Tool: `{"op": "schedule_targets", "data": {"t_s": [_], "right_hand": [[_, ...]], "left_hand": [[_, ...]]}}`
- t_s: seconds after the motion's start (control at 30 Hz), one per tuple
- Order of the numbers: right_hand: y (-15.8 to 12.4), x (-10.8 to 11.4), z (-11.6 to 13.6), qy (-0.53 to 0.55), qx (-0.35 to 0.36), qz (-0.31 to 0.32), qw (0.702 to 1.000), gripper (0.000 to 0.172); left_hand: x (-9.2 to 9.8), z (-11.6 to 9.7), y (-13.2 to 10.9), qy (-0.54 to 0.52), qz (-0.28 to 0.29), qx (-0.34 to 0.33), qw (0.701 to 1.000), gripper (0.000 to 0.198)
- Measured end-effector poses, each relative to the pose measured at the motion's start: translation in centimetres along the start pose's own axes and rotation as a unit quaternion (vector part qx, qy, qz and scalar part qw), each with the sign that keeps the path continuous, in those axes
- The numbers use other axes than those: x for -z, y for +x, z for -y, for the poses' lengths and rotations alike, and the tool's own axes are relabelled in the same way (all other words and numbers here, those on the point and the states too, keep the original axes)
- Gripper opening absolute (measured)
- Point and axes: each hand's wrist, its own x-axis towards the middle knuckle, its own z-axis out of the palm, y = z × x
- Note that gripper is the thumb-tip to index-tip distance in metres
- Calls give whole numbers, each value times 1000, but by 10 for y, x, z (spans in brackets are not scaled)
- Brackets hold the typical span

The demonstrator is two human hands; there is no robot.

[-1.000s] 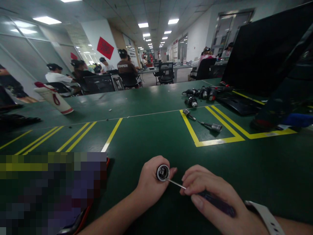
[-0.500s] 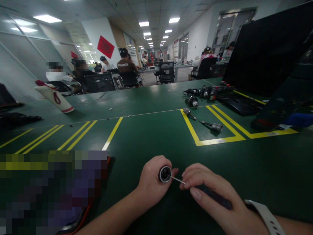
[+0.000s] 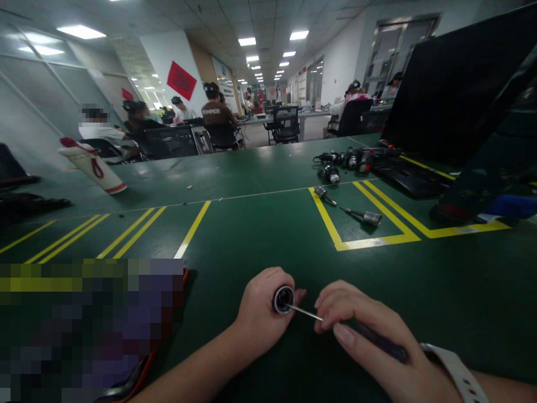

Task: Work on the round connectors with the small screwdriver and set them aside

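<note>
My left hand [image 3: 264,308] is wrapped round a dark cylindrical part [image 3: 284,299] with a silver rim, its hollow end turned towards me. Most of that part is hidden in the palm. My right hand [image 3: 364,330] is closed on a screwdriver [image 3: 380,340] with a dark handle and a thin metal shaft. The shaft's tip lies at the open mouth of the cylinder, and how deep it reaches I cannot tell. On the green table [image 3: 251,235], beyond my right hand, lie two metal parts: a cylinder with a thin shaft [image 3: 369,217] and a smaller one [image 3: 324,195].
Several dark tools with cables [image 3: 335,168] lie further back, near a large black monitor [image 3: 453,89]. A cream cylindrical container [image 3: 94,168] leans at the far left. At lower left is a pixelated area with a red-edged object [image 3: 151,358]. Yellow tape [image 3: 377,242] marks the table. Several people sit beyond.
My right hand has drawn back slightly to the right with the screwdriver, and more of its shaft shows. My left hand and the cylindrical part have stayed in place.
</note>
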Motion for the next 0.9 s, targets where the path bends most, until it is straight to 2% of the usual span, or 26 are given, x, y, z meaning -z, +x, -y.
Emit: {"op": "schedule_targets", "data": {"t_s": [0.27,0.43,0.53,0.9], "right_hand": [[-3,-3,2,-66,35,-34,997,23],[-2,-3,0,-52,43,-8,998,28],[-2,-3,0,-38,44,13,998,27],[-5,-2,-1,-50,19,-22,998,19]], "left_hand": [[0,-3,1,22,-2,11,1000,19],[-2,-1,2,27,-3,10,1000,20],[-2,-1,2,25,-1,11,1000,21],[1,-2,0,18,-3,-1,1000,19]]}}
